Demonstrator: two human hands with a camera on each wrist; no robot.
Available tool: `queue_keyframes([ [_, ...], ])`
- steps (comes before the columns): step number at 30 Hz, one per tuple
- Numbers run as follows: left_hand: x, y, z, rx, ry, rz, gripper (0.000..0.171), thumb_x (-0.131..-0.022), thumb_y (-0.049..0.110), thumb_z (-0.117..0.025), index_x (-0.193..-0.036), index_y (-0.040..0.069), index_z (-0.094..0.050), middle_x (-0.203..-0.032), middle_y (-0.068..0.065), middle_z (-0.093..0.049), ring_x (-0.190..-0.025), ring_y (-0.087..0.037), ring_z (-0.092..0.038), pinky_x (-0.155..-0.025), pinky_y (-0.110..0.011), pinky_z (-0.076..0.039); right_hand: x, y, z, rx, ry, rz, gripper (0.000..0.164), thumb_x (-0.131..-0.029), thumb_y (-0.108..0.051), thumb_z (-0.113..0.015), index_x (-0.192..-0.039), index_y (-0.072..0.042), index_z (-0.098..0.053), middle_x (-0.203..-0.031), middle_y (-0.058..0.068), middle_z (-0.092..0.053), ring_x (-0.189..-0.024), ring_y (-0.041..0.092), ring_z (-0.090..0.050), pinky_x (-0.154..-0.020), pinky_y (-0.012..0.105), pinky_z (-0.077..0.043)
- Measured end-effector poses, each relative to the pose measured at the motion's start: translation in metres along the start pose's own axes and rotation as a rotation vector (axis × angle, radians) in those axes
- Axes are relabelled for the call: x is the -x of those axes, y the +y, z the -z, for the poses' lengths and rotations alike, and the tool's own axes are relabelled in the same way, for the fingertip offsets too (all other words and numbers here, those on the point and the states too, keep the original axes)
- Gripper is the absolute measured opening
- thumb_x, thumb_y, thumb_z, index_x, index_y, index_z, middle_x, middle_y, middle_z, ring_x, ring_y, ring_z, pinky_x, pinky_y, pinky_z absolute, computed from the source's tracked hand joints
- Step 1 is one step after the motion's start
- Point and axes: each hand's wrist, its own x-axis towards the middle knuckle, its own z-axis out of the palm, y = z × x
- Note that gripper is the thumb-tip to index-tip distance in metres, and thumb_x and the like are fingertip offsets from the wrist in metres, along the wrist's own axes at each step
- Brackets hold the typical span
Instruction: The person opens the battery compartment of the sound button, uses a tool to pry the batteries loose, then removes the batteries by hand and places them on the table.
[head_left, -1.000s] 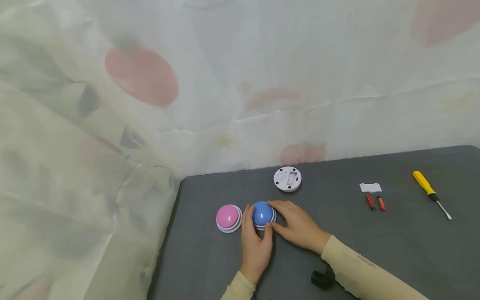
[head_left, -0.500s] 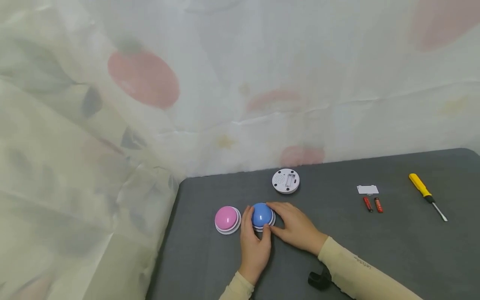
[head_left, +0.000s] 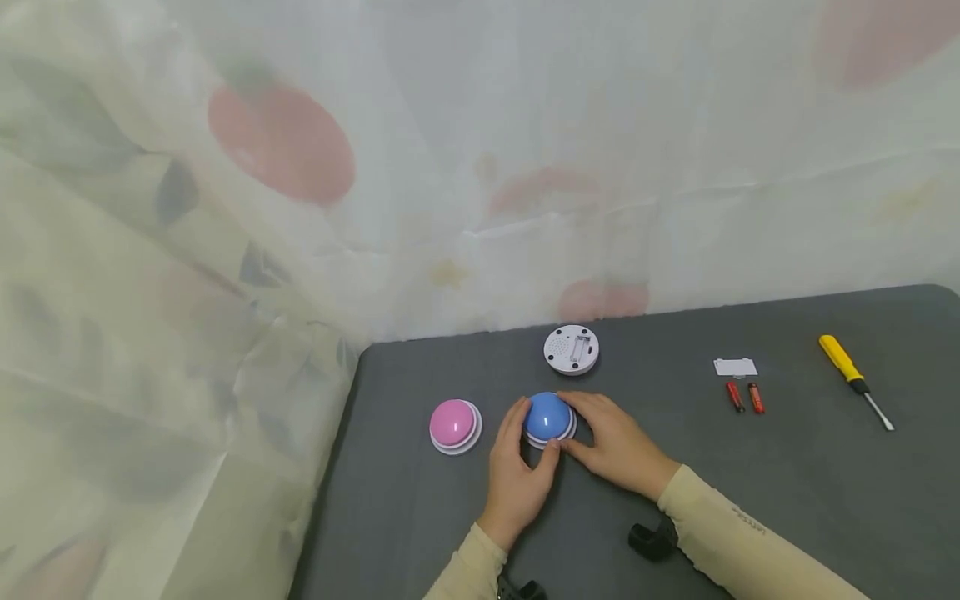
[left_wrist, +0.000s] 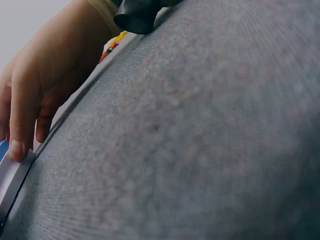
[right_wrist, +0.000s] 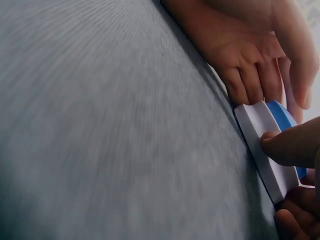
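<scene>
Left hand (head_left: 517, 487) and right hand (head_left: 621, 443) angle inward, pinching the white base of the blue button (head_left: 548, 417): thumbs nearly meet at near rim, fingers curve round the sides. Button sits dome up on the desk (head_left: 412, 500), closer to left edge. Pink button (head_left: 453, 423) near it, toward that edge. Red batteries (head_left: 734, 397), white cover (head_left: 736, 367) off right; screwdriver (head_left: 856, 382) toward far-right corner. White unit (head_left: 564, 351), underside up, by far edge.

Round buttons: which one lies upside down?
The farthest button, with its battery compartment facing up; the pink button and blue button sit dome up.
</scene>
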Motion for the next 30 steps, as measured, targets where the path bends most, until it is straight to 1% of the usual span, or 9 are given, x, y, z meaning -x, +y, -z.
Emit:
queue_keyframes([
  [6,-0.003,0.002,-0.003,0.007,-0.104,-0.039,0.071,-0.094,0.018,-0.083,-0.157,0.001,-0.055,-0.159,-0.017,-0.056,-0.147,-0.032,-0.054,-0.118,-0.058,-0.045,0.014,0.005,0.013,-0.011,0.009,-0.046,0.074,-0.09,-0.019,-0.093,-0.152,0.0,-0.059,-0.15,0.016,-0.064,-0.14,0.037,-0.059,-0.113,0.059,-0.049],
  [10,-0.005,0.005,-0.008,0.005,-0.155,-0.064,0.072,-0.093,0.02,-0.083,-0.156,-0.003,-0.055,-0.157,-0.018,-0.057,-0.144,-0.033,-0.056,-0.118,-0.056,-0.046,0.026,0.009,0.021,-0.012,0.016,-0.071,0.075,-0.089,-0.016,-0.093,-0.154,0.0,-0.057,-0.15,0.017,-0.063,-0.14,0.039,-0.058,-0.112,0.062,-0.049],
  [14,-0.008,0.01,-0.013,0.02,-0.192,-0.093,0.072,-0.093,0.019,-0.083,-0.155,-0.005,-0.055,-0.155,-0.021,-0.058,-0.144,-0.033,-0.057,-0.118,-0.054,-0.046,0.035,0.013,0.027,-0.007,0.024,-0.088,0.076,-0.089,-0.014,-0.093,-0.155,-0.002,-0.057,-0.151,0.016,-0.063,-0.14,0.039,-0.058,-0.111,0.062,-0.049],
  [19,-0.009,0.013,-0.019,0.018,-0.211,-0.129,0.07,-0.091,0.016,-0.084,-0.152,-0.004,-0.058,-0.152,-0.02,-0.06,-0.141,-0.032,-0.059,-0.116,-0.053,-0.048,0.044,0.02,0.033,-0.003,0.032,-0.094,0.076,-0.089,-0.013,-0.092,-0.156,-0.003,-0.057,-0.152,0.014,-0.062,-0.14,0.038,-0.058,-0.11,0.061,-0.05],
  [23,-0.009,0.016,-0.025,0.02,-0.243,-0.11,0.069,-0.091,0.016,-0.086,-0.152,-0.001,-0.059,-0.153,-0.018,-0.06,-0.143,-0.029,-0.058,-0.117,-0.051,-0.047,0.051,0.025,0.038,0.002,0.044,-0.087,0.077,-0.089,-0.014,-0.093,-0.156,-0.006,-0.057,-0.152,0.012,-0.063,-0.14,0.036,-0.058,-0.108,0.06,-0.05],
  [26,-0.009,0.021,-0.031,0.026,-0.272,-0.097,0.069,-0.09,0.015,-0.086,-0.152,0.0,-0.059,-0.153,-0.015,-0.059,-0.143,-0.026,-0.057,-0.118,-0.048,-0.047,0.059,0.029,0.045,0.014,0.05,-0.086,0.078,-0.088,-0.016,-0.094,-0.156,-0.008,-0.057,-0.152,0.011,-0.063,-0.138,0.035,-0.059,-0.108,0.06,-0.049],
  [30,-0.009,0.029,-0.038,-0.001,-0.307,-0.113,0.069,-0.09,0.016,-0.088,-0.151,0.0,-0.059,-0.154,-0.012,-0.059,-0.143,-0.024,-0.057,-0.118,-0.045,-0.047,0.067,0.032,0.056,0.026,0.044,-0.095,0.082,-0.086,-0.021,-0.096,-0.157,-0.009,-0.056,-0.152,0.012,-0.063,-0.137,0.035,-0.059,-0.106,0.058,-0.048],
])
